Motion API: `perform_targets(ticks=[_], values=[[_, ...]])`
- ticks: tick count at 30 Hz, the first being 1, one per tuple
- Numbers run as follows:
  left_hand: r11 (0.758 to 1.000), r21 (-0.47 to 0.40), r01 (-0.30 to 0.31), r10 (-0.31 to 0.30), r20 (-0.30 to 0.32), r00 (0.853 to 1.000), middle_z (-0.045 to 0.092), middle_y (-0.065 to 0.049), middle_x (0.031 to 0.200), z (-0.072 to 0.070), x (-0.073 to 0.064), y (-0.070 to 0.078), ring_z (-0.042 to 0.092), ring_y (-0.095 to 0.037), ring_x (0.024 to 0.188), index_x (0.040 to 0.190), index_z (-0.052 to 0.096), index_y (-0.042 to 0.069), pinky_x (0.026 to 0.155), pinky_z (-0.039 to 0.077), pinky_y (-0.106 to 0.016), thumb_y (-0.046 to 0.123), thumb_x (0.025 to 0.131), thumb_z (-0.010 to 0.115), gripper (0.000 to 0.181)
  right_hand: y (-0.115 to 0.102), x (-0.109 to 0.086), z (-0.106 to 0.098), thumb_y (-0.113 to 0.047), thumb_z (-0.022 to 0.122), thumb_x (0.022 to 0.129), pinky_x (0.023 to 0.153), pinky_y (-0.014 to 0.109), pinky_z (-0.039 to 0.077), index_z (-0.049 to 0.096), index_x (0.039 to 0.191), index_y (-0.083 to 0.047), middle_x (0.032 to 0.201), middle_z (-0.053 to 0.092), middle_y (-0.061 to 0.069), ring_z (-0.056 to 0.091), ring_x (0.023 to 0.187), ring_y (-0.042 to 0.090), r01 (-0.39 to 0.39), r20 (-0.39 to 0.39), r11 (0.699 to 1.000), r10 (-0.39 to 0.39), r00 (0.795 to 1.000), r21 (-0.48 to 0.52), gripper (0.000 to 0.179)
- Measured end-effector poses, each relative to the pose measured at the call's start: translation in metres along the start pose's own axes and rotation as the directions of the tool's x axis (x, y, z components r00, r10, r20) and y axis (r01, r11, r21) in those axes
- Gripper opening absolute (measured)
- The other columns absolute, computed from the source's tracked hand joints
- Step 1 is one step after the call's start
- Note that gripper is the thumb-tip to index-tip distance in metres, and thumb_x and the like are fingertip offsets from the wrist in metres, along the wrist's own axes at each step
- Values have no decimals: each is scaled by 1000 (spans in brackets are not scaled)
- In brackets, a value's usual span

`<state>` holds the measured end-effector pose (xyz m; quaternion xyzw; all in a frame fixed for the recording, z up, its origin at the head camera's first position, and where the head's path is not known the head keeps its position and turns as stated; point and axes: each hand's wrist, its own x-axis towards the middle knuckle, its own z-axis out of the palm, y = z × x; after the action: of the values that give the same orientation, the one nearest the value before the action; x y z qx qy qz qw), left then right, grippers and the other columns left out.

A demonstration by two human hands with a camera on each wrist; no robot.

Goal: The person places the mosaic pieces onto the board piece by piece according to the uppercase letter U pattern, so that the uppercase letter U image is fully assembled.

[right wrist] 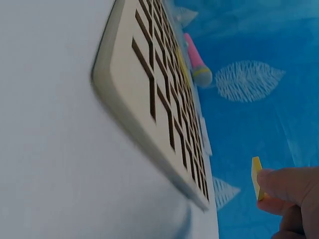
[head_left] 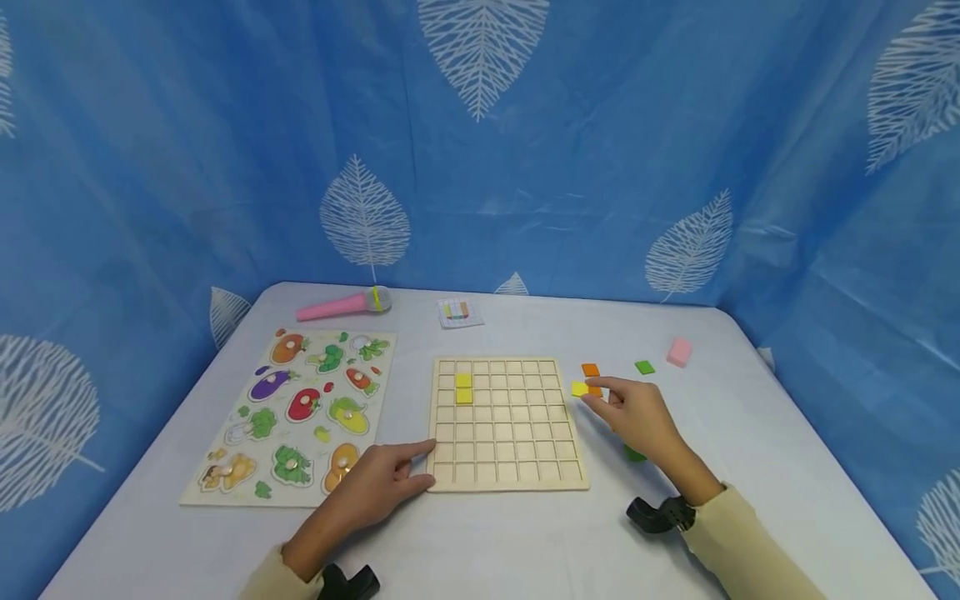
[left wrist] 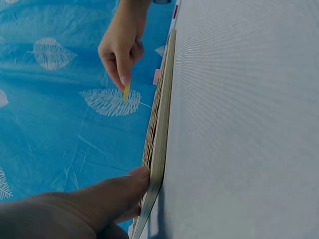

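A wooden grid board [head_left: 507,486] lies flat in the middle of the table, with two yellow square tiles [head_left: 464,387] set one above the other in its upper left cells. My right hand [head_left: 636,413] pinches another yellow tile [right wrist: 256,178] between thumb and fingertips, raised just beyond the board's right side. In the left wrist view this tile [left wrist: 126,93] shows edge-on below the fingertips. My left hand [head_left: 379,483] touches the board's left edge near the front corner with extended index finger and thumb. Its thumb [left wrist: 117,191] rests against the rim in the left wrist view.
Orange tiles [head_left: 591,369] lie right of the board, one partly behind the right hand. Green tiles [head_left: 645,367] and a pink block [head_left: 679,352] lie farther right. A vegetable puzzle board [head_left: 285,502] is on the left. Behind are a pink toy microphone [head_left: 333,307] and a pattern card [head_left: 461,313].
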<state>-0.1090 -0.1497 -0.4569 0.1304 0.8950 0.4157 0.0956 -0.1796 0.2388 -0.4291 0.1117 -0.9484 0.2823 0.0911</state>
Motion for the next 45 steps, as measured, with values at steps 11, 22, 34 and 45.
perform_targets(ticks=[11, 22, 34, 45], values=[[999, -20, 35, -35, -5, 999, 41, 7, 54, 0, -1, -1, 32, -7, 48, 138, 66, 8, 47, 27, -23, 26, 92, 78, 50, -45, 30, 27, -29, 78, 92, 46, 26, 26, 77, 117, -10, 52, 36, -7, 27, 45, 8, 148, 103, 985, -158, 982, 92, 31], [999, -14, 37, -37, -2, 999, 43, 7, 54, 2, -5, -2, 32, -6, 47, 138, 66, 8, 46, 28, -23, 27, 92, 78, 51, -85, 35, 81, -30, 77, 93, 47, 25, 33, 78, 115, -14, 50, 43, -10, 33, 43, 4, 202, 182, 960, -237, 954, 193, 27], [1000, 6, 12, -12, 7, 1000, 42, 8, 53, -1, -6, 0, 31, -5, 46, 138, 65, 9, 46, 28, -22, 28, 93, 77, 51, -99, 27, 110, -27, 78, 91, 48, 22, 34, 79, 111, -13, 53, 46, -13, 35, 46, 0, 198, 140, 962, -226, 964, 190, 24], [1000, 14, -3, 3, 13, 1000, 43, 9, 54, -2, -1, 3, 32, -4, 47, 138, 66, 10, 46, 28, -22, 30, 93, 77, 50, -99, 24, 109, -28, 77, 92, 44, 22, 30, 80, 113, -16, 49, 44, -17, 32, 42, -2, 240, 84, 965, -249, 965, 106, 24]])
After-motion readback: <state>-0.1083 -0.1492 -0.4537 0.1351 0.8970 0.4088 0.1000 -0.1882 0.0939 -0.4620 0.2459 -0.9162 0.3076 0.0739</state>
